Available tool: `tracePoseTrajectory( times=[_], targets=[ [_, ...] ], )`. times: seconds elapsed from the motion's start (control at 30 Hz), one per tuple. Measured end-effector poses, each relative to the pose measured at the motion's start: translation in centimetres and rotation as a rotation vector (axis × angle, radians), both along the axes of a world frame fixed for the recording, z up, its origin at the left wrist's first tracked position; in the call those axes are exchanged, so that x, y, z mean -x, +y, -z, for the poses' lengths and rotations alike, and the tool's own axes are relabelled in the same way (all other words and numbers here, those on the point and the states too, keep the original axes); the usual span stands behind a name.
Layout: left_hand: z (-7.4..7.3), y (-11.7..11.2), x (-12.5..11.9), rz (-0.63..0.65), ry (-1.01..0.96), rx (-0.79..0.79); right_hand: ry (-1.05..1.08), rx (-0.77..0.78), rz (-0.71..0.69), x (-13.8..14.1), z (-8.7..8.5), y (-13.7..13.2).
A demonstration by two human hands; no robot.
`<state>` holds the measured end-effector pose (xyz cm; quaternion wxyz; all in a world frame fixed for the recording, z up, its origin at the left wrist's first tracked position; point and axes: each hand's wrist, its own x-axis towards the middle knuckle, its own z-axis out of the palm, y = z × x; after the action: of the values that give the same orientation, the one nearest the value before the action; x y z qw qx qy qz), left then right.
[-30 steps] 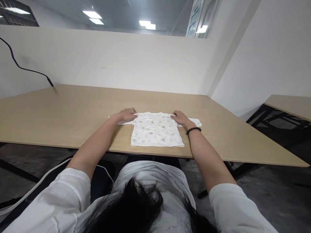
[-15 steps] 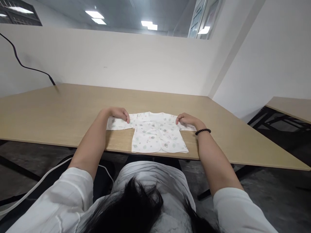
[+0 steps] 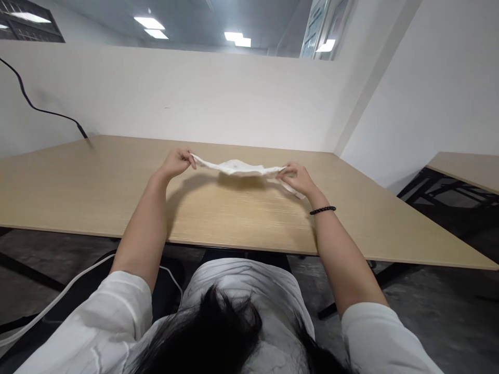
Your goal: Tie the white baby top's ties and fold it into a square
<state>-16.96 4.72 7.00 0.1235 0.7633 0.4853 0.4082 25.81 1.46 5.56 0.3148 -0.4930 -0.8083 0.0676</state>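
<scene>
A small white baby shirt (image 3: 239,167) hangs above the table, stretched between my two hands and seen nearly edge-on. My left hand (image 3: 179,160) pinches it at its left end. At the right, my right hand (image 3: 295,175) has its fingers closed on the cloth near the shoulder, and a loose sleeve droops below that hand. Most of the shirt's front is hidden from this angle. Its shadow falls on the wooden tabletop (image 3: 234,218) beneath.
A white wall (image 3: 218,98) with a window above it stands behind the table. One black cable (image 3: 50,109) reaches the table's far left. A second table (image 3: 468,169) is at the right. A white cord (image 3: 70,291) runs beside me at the lower left.
The shirt lay flat at the table's front edge, printed side up. Both hands have lifted it off the surface and moved it away from me, and it now shows almost edge-on.
</scene>
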Motion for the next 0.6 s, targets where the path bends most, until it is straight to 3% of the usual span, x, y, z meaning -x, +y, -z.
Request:
tracePoseTrajectory(
  times=[0.07,0.17,0.27,0.33,0.47,0.53,0.6],
  targets=[
    [-0.6,-0.9,0.8,0.178,0.162,0.319,-0.01,0.279,-0.142,-0.4,-0.5,-0.9],
    [-1.3,-2.1,1.2,0.424,0.361,0.731,-0.077,0.681,-0.231,-0.9,-0.9,-1.8],
    [-1.7,-2.6,1.0,0.484,0.454,0.813,-0.001,0.88,-0.226,-1.6,-1.1,-2.0],
    [-1.5,-2.3,1.0,0.42,0.462,0.734,0.076,0.854,-0.173,-2.2,-1.1,-1.6],
    [-0.1,-0.6,1.5,0.159,0.511,0.636,-0.003,0.566,0.136,-3.4,-0.5,-0.5],
    [0.8,0.2,1.6,0.091,0.576,0.672,-0.117,0.54,0.216,-3.8,0.1,0.0],
    [1.4,0.6,1.5,0.108,0.62,0.71,-0.204,0.599,0.223,-4.2,0.6,0.3]
  ],
)
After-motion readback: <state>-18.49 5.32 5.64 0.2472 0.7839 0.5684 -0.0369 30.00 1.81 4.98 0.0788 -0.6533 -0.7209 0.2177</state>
